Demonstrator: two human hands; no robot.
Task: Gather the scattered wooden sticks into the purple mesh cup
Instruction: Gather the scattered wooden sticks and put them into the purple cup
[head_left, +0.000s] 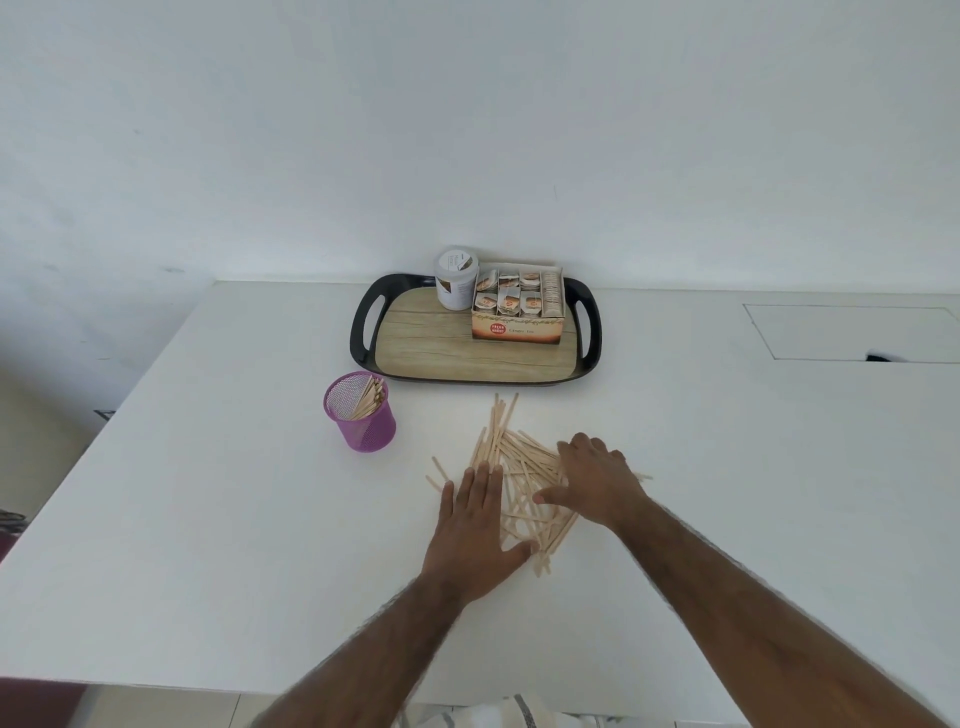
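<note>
A loose pile of pale wooden sticks (511, 457) lies on the white table (208, 519), spread from near the tray down toward me. My left hand (475, 530) lies flat with fingers apart on the pile's left edge. My right hand (597, 480) rests palm down, fingers spread, on the pile's right side, covering part of it. Neither hand grips a stick. The purple mesh cup (361, 413) stands upright to the left of the pile, apart from both hands, with several sticks leaning inside it.
A black-handled tray (415, 338) with a wood-look base sits behind the pile, holding a white jar (456, 280) and an open tea-bag box (518, 312). A rectangular hatch outline (852, 332) marks the table's far right. The table's front edge runs near my forearms.
</note>
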